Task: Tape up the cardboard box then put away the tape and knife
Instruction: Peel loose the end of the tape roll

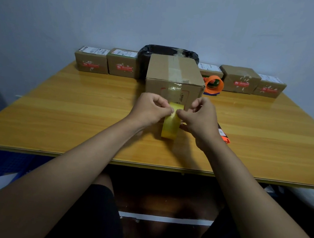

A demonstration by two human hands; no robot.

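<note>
A yellow tape roll (170, 126) stands on edge on the wooden table (76, 111), just in front of the cardboard box (173, 76). My left hand (150, 108) and my right hand (200, 117) both pinch at the top of the roll, fingertips meeting on its rim. The box is closed, with old clear tape strips along its top seam and down its front. An orange-and-black knife (224, 136) lies on the table right of my right wrist, mostly hidden by it.
An orange tape dispenser (214, 85) sits right of the box. Several small labelled parcels (122, 62) line the table's far edge against the wall, with a black-lined bin (168, 51) behind the box. Blue crates (0, 167) stand below left.
</note>
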